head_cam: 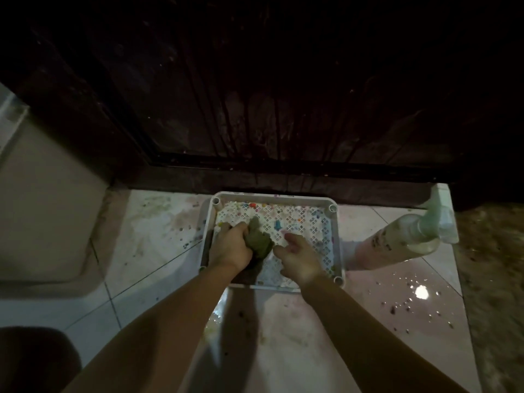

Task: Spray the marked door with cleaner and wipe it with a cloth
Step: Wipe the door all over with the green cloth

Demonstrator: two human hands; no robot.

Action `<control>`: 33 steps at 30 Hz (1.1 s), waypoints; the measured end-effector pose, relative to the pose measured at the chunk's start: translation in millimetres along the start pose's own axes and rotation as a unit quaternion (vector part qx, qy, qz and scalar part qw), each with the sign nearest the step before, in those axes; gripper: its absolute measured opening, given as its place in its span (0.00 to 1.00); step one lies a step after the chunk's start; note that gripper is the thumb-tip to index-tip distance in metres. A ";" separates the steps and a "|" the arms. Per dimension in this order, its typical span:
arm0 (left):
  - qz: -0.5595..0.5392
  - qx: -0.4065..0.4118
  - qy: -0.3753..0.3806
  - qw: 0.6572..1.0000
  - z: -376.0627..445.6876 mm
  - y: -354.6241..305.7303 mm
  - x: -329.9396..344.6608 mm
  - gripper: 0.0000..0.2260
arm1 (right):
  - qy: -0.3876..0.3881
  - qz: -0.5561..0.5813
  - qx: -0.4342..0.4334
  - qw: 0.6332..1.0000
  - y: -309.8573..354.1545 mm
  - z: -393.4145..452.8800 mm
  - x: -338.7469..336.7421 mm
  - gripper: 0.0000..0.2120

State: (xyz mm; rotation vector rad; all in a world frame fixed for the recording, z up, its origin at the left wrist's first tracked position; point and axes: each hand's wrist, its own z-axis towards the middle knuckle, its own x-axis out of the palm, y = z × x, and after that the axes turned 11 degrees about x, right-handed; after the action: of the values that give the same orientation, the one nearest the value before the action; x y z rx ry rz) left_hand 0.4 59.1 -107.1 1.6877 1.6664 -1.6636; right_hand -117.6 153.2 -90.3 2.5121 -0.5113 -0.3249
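Left hand [232, 245] fingers grip the wet cloth [259, 242] over the tray [338, 222], right hand [297, 256] beside it loosely open; wringing carelessly could drip onto the wet floor [397, 302], risking a slip below the door [283, 95]

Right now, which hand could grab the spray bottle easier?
Probably the right hand. It is open and holds nothing, and the spray bottle stands on the floor on that same side, just past the tray. The left hand is busy gripping the green cloth over the tray.
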 end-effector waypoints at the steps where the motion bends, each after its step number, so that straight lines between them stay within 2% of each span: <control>1: -0.022 0.016 0.006 1.000 -0.5 -5.2 -4.4 0.11 | 0.014 0.027 0.007 1.000 1.3 0.8 0.0 0.27; 3: -0.082 0.053 0.021 0.995 -1.3 -19.9 -15.7 0.13 | 0.073 0.098 0.025 0.992 8.6 -4.1 0.5 0.26; 4: -0.115 0.071 0.028 0.990 -1.7 -29.7 -22.6 0.14 | 0.103 0.135 0.034 0.985 13.8 -6.7 2.7 0.23; 6: -0.166 0.100 0.052 0.980 -1.9 -51.1 -36.2 0.15 | 0.113 0.204 0.044 0.971 26.8 -10.1 7.7 0.17; 9: -0.206 0.125 0.092 0.966 -2.4 -76.5 -59.2 0.12 | 0.032 0.221 0.002 0.975 51.7 -20.8 8.1 0.12; 11: -0.220 0.132 0.087 0.963 -4.7 -88.9 -80.2 0.09 | -0.045 0.157 -0.052 0.985 69.9 -34.2 2.0 0.07; 14: -0.221 0.137 0.063 0.963 -12.9 -113.0 -122.2 0.12 | -0.139 0.131 -0.116 0.975 98.1 -69.1 -11.9 0.06; 16: -0.167 0.159 0.004 0.973 -24.7 -135.7 -162.0 0.12 | -0.154 0.157 -0.125 0.967 122.4 -103.8 -21.7 0.07; 18: -0.072 0.207 -0.110 0.970 -41.8 -163.9 -212.0 0.13 | -0.136 0.198 -0.122 0.963 154.2 -146.5 -31.3 0.09; 21: 0.023 0.287 -0.294 0.911 -75.2 -219.4 -306.2 0.15 | -0.075 0.271 -0.134 0.950 219.4 -232.6 -48.7 0.05; 23: 0.055 0.329 -0.369 0.868 -95.3 -261.5 -377.4 0.16 | -0.049 0.301 -0.177 0.936 274.2 -301.8 -60.3 0.07; 26: 0.076 0.366 -0.422 0.826 -124.9 -326.5 -490.0 0.17 | -0.072 0.287 -0.288 0.911 364.9 -418.1 -76.2 0.09; 29: 0.095 0.391 -0.452 0.796 -157.6 -387.5 -597.4 0.17 | -0.088 0.258 -0.402 0.874 455.0 -536.3 -88.9 0.07; 33: 0.113 0.419 -0.488 0.758 -202.1 -463.5 -726.6 0.19 | -0.116 0.221 -0.490 0.835 557.4 -676.0 -100.5 0.04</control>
State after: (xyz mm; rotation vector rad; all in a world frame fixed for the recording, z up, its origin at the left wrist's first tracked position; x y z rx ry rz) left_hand -45.8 -12.0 774.1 0.7727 0.1938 -2.6348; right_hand -145.6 79.6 788.0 1.3162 -0.7555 -0.5404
